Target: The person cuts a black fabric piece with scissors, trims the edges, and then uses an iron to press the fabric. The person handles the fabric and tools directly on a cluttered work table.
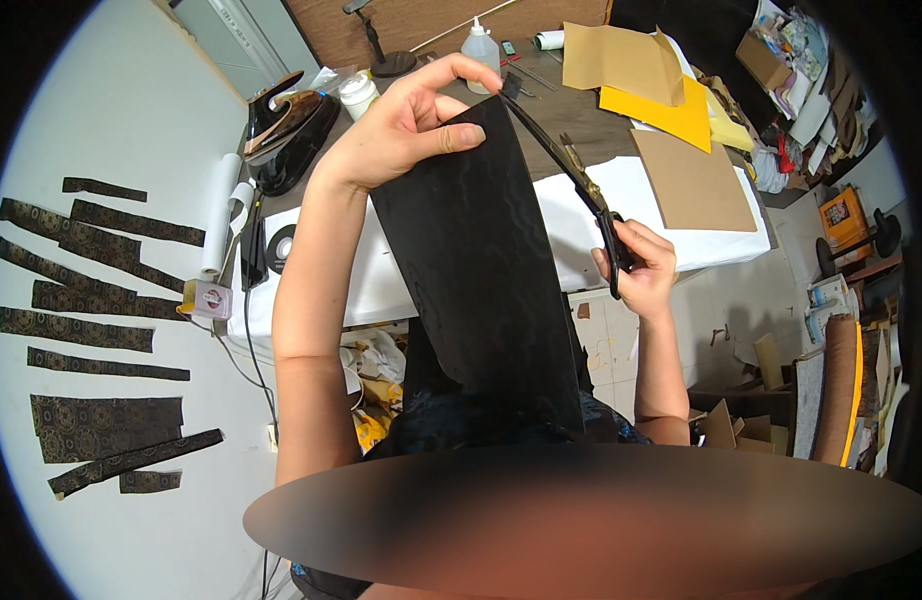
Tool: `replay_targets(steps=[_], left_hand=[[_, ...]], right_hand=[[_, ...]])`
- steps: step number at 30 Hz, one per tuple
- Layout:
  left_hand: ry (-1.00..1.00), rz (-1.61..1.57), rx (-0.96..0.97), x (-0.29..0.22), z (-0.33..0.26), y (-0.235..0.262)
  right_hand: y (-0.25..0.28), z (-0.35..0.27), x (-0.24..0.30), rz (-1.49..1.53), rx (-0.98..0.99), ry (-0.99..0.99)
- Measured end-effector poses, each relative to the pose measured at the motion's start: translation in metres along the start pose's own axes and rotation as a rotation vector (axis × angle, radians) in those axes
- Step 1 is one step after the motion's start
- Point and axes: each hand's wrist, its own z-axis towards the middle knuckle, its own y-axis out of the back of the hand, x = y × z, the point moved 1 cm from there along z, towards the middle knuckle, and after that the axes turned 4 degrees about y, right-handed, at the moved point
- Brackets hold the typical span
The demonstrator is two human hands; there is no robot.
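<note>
The left hand (pixel 406 125) pinches the top of the black sheet (pixel 471 250) before the bench (pixel 596 125); the right hand (pixel 646 265) curls around the scissors (pixel 593 192). A taut sheet and small, patient cuts should help.

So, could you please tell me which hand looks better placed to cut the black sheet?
Probably the right hand: it holds the scissors, with their tips near the top corner of the black sheet. The left hand is pinching the sheet near that corner.
</note>
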Motion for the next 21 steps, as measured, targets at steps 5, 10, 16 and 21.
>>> replay_targets(steps=[5,10,16,21], left_hand=[[-0.024,-0.007,-0.030,0.000,-0.002,-0.003],[-0.017,0.022,-0.026,0.000,-0.002,-0.001],[-0.016,-0.003,-0.029,0.001,-0.001,-0.001],[0.007,0.053,-0.035,-0.001,-0.001,0.003]], right_hand=[[-0.002,0.000,-0.001,-0.022,-0.002,-0.009],[-0.004,0.000,0.000,-0.055,-0.014,0.014],[-0.006,-0.001,0.001,-0.056,-0.027,0.010],[-0.011,-0.002,0.000,-0.055,-0.053,0.000]])
